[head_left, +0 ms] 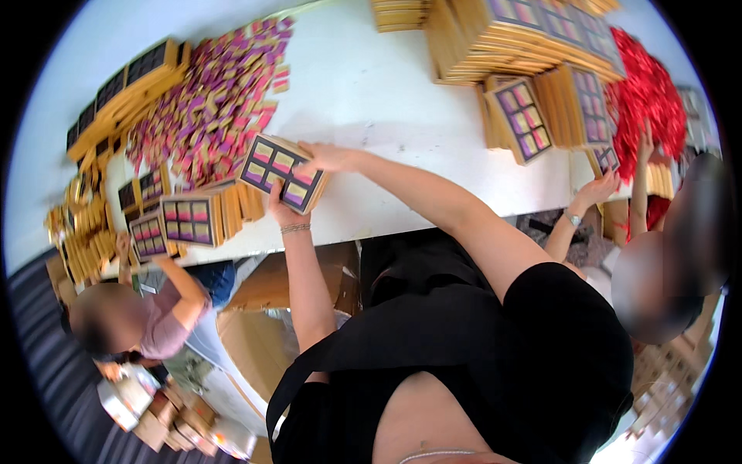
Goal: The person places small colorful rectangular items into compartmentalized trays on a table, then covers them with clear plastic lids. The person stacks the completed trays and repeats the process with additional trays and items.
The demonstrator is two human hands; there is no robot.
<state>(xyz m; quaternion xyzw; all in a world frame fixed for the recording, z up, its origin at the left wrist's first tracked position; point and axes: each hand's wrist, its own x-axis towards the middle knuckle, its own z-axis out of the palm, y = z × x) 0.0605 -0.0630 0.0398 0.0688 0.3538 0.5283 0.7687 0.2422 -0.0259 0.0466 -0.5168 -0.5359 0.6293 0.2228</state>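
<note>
A small stack of flat boxes point(263, 167) is tilted in my hands above the near edge of the table. The top box has a dark insert with six windows showing pink, yellow and purple pieces. My left hand point(285, 207) grips the stack from its near side, thumb on the front face. At its far right edge, my right hand point(328, 158) is closed on the stack, with fingers lying over the insert. More filled boxes point(188, 220) lean in a row just left of my hands. Beyond them spreads a big heap of small pink, purple and gold pieces point(220, 100).
Tall stacks of boxes point(471, 42) stand at the far right of the white table point(348, 85), near red shredded filler point(641, 93). Dark-insert boxes point(127, 81) line the far left. Co-workers handle boxes at left point(154, 309) and right point(657, 278). An open carton point(259, 348) sits below the table edge.
</note>
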